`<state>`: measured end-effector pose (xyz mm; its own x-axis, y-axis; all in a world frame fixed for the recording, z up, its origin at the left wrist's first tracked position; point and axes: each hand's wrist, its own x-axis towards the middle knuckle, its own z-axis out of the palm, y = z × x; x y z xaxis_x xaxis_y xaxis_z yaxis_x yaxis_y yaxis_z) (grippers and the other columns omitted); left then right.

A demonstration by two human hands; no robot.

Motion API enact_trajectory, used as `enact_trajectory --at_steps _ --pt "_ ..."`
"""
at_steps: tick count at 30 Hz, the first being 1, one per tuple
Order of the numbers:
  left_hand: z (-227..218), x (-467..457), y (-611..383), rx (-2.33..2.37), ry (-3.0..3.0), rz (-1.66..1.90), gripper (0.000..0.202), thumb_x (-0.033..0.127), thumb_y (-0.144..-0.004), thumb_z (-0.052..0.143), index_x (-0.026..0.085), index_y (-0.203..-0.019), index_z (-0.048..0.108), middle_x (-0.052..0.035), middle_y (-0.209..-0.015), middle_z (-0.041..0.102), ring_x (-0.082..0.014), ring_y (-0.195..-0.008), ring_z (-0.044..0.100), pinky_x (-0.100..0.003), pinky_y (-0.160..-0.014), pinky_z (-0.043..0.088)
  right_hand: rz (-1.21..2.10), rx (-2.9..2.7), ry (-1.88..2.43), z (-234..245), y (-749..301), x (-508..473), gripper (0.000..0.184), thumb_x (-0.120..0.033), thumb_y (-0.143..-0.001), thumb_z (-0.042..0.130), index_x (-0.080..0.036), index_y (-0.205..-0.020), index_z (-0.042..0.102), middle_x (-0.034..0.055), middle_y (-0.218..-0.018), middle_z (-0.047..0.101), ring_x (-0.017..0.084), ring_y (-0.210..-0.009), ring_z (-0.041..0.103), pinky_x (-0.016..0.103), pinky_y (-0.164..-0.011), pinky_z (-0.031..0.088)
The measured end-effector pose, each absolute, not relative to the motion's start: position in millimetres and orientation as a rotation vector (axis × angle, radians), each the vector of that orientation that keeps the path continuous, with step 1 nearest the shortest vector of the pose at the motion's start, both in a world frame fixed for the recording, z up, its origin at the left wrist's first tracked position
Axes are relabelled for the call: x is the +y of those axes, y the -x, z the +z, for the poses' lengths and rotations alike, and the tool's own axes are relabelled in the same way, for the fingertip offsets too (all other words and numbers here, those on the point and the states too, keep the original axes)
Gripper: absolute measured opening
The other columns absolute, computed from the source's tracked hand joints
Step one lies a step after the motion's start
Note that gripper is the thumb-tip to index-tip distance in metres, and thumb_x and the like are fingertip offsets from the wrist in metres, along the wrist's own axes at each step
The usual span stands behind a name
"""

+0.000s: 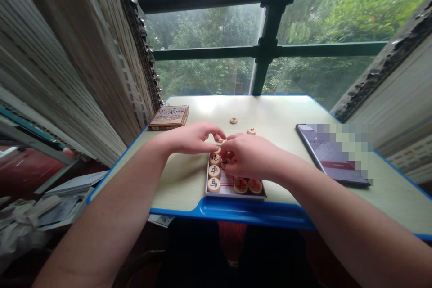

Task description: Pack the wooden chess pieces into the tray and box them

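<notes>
A shallow white box tray (208, 191) lies in front of me, holding round wooden Chinese chess pieces. Along its left side runs a column of black-marked pieces, the nearest a horse piece (213, 184). Two red-marked pieces, one a soldier piece (240, 185), sit at its near right. My left hand (194, 138) reaches to the tray's far left corner, thumb and forefinger apart, the thumb touching a piece there. My right hand (248, 155) is over the tray's middle, its curled fingers closed at a Chinese chess piece (226, 162) that they partly hide.
Two loose pieces lie beyond the tray, one a black-marked piece (251, 131). At the back left is a printed box (169, 117). A tablet (332, 155) lies on the right of the blue-edged table (276, 108). Curtains hang on both sides, before a green-framed window.
</notes>
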<state>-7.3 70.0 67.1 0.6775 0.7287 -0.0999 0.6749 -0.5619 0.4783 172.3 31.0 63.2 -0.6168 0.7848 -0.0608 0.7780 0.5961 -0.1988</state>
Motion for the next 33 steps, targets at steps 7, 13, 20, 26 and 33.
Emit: enact_trajectory --at_steps 7,13,20,26,33 --pt "63.4 72.6 6.5 1.101 -2.406 0.26 0.032 0.031 -0.076 0.057 0.018 -0.105 0.064 -0.0024 -0.097 0.064 -0.0156 -0.085 0.056 -0.025 -0.077 0.043 0.248 -2.605 1.461 70.7 -178.1 39.7 0.022 -0.032 -0.076 0.053 -0.023 -0.085 0.071 0.0044 -0.086 0.068 0.015 -0.069 0.056 0.025 -0.055 0.034" --pt "51.5 79.2 0.9 1.217 -2.388 0.48 0.025 0.026 -0.075 0.054 0.016 -0.095 0.067 -0.0036 -0.093 0.064 -0.0135 -0.074 0.053 -0.026 -0.068 0.044 0.016 -2.343 1.908 63.4 -211.8 76.1 0.029 -0.03 -0.077 0.051 -0.019 -0.097 0.069 0.0102 -0.097 0.067 0.022 -0.081 0.06 0.029 -0.063 0.04" --pt "30.3 95.8 0.4 1.317 -2.4 0.522 0.032 0.007 -0.071 0.049 0.019 -0.09 0.071 -0.004 -0.099 0.063 -0.0157 -0.086 0.058 -0.027 -0.08 0.047 0.246 -2.504 1.997 59.1 -223.9 84.7 0.036 -0.028 -0.073 0.057 -0.024 -0.107 0.067 0.008 -0.106 0.066 0.023 -0.088 0.061 0.028 -0.066 0.043" --pt "22.6 105.4 7.7 1.338 -2.419 0.477 0.034 0.006 -0.071 0.049 0.02 -0.092 0.071 -0.0036 -0.1 0.066 -0.0151 -0.083 0.06 -0.026 -0.08 0.048 0.21 -2.506 1.845 51.9 -221.1 89.0 0.036 -0.022 -0.073 0.057 -0.024 -0.107 0.067 0.0086 -0.114 0.061 0.02 -0.087 0.061 0.026 -0.07 0.044" --pt "19.8 105.6 5.9 1.346 -2.435 0.499 0.034 0.013 -0.076 0.049 0.022 -0.1 0.071 -0.0032 -0.098 0.066 -0.0151 -0.083 0.061 -0.026 -0.082 0.048 0.276 -2.347 1.861 38.4 -219.3 102.7 0.024 -0.029 -0.079 0.054 -0.019 -0.093 0.071 0.007 -0.094 0.07 0.019 -0.08 0.062 0.024 -0.065 0.043"
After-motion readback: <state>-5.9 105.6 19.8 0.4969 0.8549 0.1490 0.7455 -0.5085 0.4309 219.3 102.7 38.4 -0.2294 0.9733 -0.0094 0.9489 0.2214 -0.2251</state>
